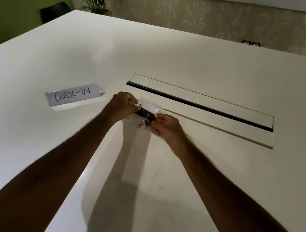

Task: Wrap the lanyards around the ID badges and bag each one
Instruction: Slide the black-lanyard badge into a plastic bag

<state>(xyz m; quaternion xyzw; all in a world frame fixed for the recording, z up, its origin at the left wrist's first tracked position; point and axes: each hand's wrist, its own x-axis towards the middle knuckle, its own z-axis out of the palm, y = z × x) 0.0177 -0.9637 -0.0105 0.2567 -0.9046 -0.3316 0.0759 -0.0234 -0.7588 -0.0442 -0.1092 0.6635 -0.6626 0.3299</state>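
The left hand point(123, 104) pinches one end of the clear bag point(149, 111) while the right hand point(163, 126) pinches the other, likely steadying it. Inside, the black lanyard point(145, 114) is bundled around the badge point(150, 107), above the bench point(62, 141).

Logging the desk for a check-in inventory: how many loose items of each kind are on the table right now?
Clear plastic bag, pinched by left hand and right hand: 1
Black lanyard-wrapped ID badge in that bag: 1
Metal clip of the lanyard: 1
Folded paper "CHECK-IN" sign: 1
Total: 4
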